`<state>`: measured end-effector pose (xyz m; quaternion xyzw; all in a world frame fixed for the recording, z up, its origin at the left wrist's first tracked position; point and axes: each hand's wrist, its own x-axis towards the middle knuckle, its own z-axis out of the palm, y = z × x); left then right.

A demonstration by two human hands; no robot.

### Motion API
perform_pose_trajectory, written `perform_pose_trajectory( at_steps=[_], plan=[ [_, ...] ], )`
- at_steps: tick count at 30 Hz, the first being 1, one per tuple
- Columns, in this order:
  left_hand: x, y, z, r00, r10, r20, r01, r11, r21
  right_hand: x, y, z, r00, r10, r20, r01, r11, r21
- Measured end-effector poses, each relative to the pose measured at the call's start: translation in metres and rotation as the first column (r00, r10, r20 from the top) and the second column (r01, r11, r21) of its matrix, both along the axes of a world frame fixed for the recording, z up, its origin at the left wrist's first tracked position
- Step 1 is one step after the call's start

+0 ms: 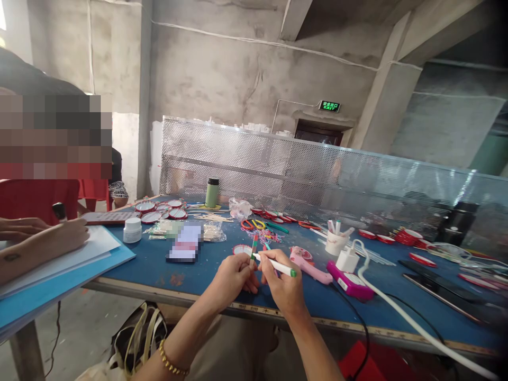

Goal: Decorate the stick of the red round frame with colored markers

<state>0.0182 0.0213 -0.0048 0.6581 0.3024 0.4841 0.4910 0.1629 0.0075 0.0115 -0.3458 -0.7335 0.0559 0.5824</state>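
Note:
My left hand [235, 272] pinches a small flat stick [254, 244] coloured red and green, holding it upright above the table's near edge. In my right hand [282, 283] is a white marker pen [280, 264] with a green end; its other end points at the stick and seems to touch it. Just behind my left hand lies a round red-rimmed disc [241, 250], partly hidden. A pink glue gun [308, 265] rests to the right of my right hand, near a magenta box [349, 280].
On the blue table [146, 275] are a phone [184, 243], a white jar [132, 230], a green bottle [212, 193], scissors [259, 224] and a cup of pens [334, 242]. A white cable [413, 312] crosses at right. At left, another person's hand [67, 233] writes on paper.

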Motion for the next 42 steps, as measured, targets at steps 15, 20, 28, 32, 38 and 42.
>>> perform_pose_trajectory(
  at_steps=[15,20,28,32,38,42],
  plan=[
    [-0.0005,-0.0012,0.0022,1.000,-0.002,0.011,0.002,1.000,-0.021,0.0024,-0.0023,-0.0024,0.999,-0.018,-0.030,0.017,1.000,-0.012],
    [-0.0003,-0.0024,0.0032,1.000,0.004,0.010,-0.004,1.000,-0.025,0.0014,-0.0023,-0.0015,1.000,-0.018,-0.025,0.017,0.999,-0.028],
    [-0.0007,-0.0046,0.0051,1.000,0.001,0.017,0.000,1.000,-0.024,0.0012,-0.0001,-0.0020,1.000,-0.013,-0.002,0.013,1.000,-0.017],
    [-0.0003,-0.0041,0.0051,1.000,0.004,0.020,-0.004,1.000,-0.030,0.0010,-0.0004,-0.0013,0.999,-0.034,0.015,0.034,0.999,0.001],
    [-0.0004,-0.0022,0.0038,1.000,0.002,0.008,-0.002,1.000,-0.020,0.0011,-0.0031,0.0002,0.999,-0.032,0.008,0.032,0.999,-0.012],
    [-0.0005,-0.0021,0.0035,1.000,-0.004,0.006,0.004,1.000,-0.020,0.0015,-0.0027,-0.0007,0.999,-0.044,0.016,0.044,0.999,-0.001]
  ],
)
